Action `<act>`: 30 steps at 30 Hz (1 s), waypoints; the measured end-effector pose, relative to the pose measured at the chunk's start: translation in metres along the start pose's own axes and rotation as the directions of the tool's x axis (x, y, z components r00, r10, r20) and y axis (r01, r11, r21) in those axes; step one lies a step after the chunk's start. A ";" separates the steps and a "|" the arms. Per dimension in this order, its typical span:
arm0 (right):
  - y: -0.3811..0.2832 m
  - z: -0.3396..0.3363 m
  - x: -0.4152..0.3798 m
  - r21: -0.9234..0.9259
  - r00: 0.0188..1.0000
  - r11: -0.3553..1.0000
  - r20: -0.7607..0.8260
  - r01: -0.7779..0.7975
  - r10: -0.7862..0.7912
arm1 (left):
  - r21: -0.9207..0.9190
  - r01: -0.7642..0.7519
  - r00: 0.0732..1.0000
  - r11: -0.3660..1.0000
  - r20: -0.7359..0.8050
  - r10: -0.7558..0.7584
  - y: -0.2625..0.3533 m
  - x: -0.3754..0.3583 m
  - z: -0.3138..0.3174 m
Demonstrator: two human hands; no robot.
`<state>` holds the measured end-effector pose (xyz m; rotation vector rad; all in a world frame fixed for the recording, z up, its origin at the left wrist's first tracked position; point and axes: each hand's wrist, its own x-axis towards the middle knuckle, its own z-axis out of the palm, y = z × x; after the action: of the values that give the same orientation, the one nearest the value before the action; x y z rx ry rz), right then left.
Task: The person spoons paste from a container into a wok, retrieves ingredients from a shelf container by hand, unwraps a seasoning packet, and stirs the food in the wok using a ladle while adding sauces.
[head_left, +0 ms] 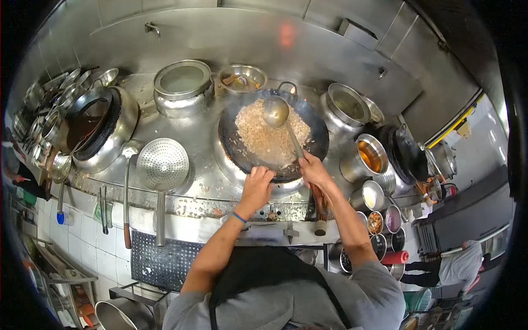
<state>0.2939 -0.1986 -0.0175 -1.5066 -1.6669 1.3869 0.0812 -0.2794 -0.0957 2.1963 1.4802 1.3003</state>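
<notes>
A large dark wok [230, 146] sits on the burner in front of me, with pale brown chopped food [257, 132] spread over its bottom. My left hand [257, 188] is closed at the wok's near rim; the exact hold is partly hidden by the fingers. Wrapped around the handle of a metal ladle [276, 111], my right hand [314, 169] is above the wok's near right edge. The ladle's bowl is over the food toward the far side. Just below my right hand, a wooden-handled brush or whisk [320, 212] rests at the counter edge.
A perforated strainer [163, 164] and another long-handled ladle [130, 151] lie to the left. Lidded pots [182, 82] and a metal bowl [242, 78] stand behind. On the right are a pot of orange liquid [371, 155] and several small containers. Another person [461, 263] stands far right.
</notes>
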 end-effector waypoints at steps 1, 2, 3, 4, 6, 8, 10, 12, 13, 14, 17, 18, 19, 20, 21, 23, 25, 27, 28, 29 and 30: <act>0.011 -0.005 -0.001 -0.195 0.956 0.947 -0.096 0.257 -0.279 | -0.014 0.018 0.999 1.000 0.029 -0.017 -0.001 0.000 -0.001; 0.030 -0.016 -0.006 -0.403 0.828 0.789 -0.119 0.464 -0.548 | -0.024 0.011 1.000 1.000 0.024 -0.010 -0.001 -0.001 -0.001; 0.032 -0.020 -0.016 -0.364 0.839 0.808 -0.114 0.463 -0.532 | -0.032 0.011 1.000 0.999 0.012 -0.011 -0.001 -0.001 0.000; 0.031 -0.023 -0.027 -0.323 0.849 0.826 -0.109 0.461 -0.517 | -0.035 0.013 1.000 0.999 0.000 -0.013 -0.001 -0.001 0.000; -0.013 -0.021 -0.078 0.218 0.988 0.965 0.085 -0.147 0.131 | -0.042 0.032 0.999 0.999 -0.014 -0.033 -0.001 0.000 -0.001; -0.007 -0.004 -0.058 0.210 0.970 0.951 0.138 -0.225 0.199 | -0.064 0.032 0.999 0.997 -0.007 -0.033 0.002 0.002 0.000; 0.031 0.001 -0.011 0.122 0.976 0.979 0.164 -0.162 0.141 | -0.053 0.023 1.000 0.998 0.011 -0.022 0.002 0.005 0.000; 0.059 0.006 0.009 -0.409 0.922 0.872 -0.152 0.270 -0.357 | -0.049 0.019 0.999 0.999 0.036 -0.017 0.001 0.002 -0.004; 0.067 0.006 0.018 -0.673 0.766 0.643 -0.175 0.365 -0.618 | -0.054 0.015 0.999 0.998 0.031 -0.013 0.000 0.001 -0.004; 0.053 0.001 0.016 -0.607 0.808 0.738 -0.255 0.295 -0.532 | -0.050 0.012 1.000 0.999 0.021 -0.011 -0.002 0.003 -0.003; 0.031 -0.024 0.015 -0.480 0.842 0.870 -0.421 0.109 -0.338 | -0.049 0.028 1.000 0.998 0.005 -0.028 -0.001 -0.001 0.000; 0.044 -0.021 0.024 -0.517 0.878 0.855 -0.387 0.047 -0.282 | -0.053 0.035 0.999 0.998 0.005 -0.035 -0.001 -0.001 0.000; 0.056 -0.017 0.033 -0.553 0.907 0.833 -0.356 -0.010 -0.225 | -0.053 0.038 0.999 0.998 0.003 -0.038 0.000 0.000 0.001; 0.061 -0.011 0.039 -0.587 0.931 0.807 -0.327 -0.062 -0.166 | -0.049 0.040 0.999 0.998 0.016 -0.039 0.000 -0.001 0.001; 0.034 0.004 0.006 -0.394 0.953 0.916 -0.298 -0.071 -0.055 | -0.043 0.041 0.999 0.998 0.029 -0.040 -0.001 -0.002 0.002; 0.017 -0.006 -0.030 -0.238 0.987 0.971 -0.161 -0.022 -0.017 | -0.044 0.041 0.999 0.998 0.030 -0.040 -0.005 0.002 0.000; 0.044 -0.030 -0.019 -0.384 0.949 0.898 -0.134 0.216 -0.286 | -0.063 0.039 0.999 0.997 0.039 -0.037 -0.002 0.002 -0.002; 0.045 -0.032 0.013 -0.459 0.919 0.872 -0.248 0.168 -0.307 | -0.068 0.041 0.998 0.997 0.040 -0.038 0.002 -0.001 -0.004; 0.023 -0.025 0.025 -0.504 0.920 0.863 -0.328 0.021 -0.213 | -0.068 0.030 0.999 0.997 0.032 -0.028 0.002 0.004 -0.005; 0.020 -0.020 0.047 -0.504 0.911 0.862 -0.376 -0.049 -0.168 | -0.057 -0.017 1.000 0.998 -0.008 0.017 0.000 0.004 -0.004; 0.039 -0.021 0.080 -0.551 0.903 0.833 -0.334 0.046 -0.270 | -0.057 -0.014 1.000 0.998 0.014 0.015 -0.001 0.004 -0.004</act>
<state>0.3073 -0.1225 -0.0659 -1.7386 -1.9337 0.4746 0.0782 -0.2771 -0.0916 2.1800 1.4067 1.3119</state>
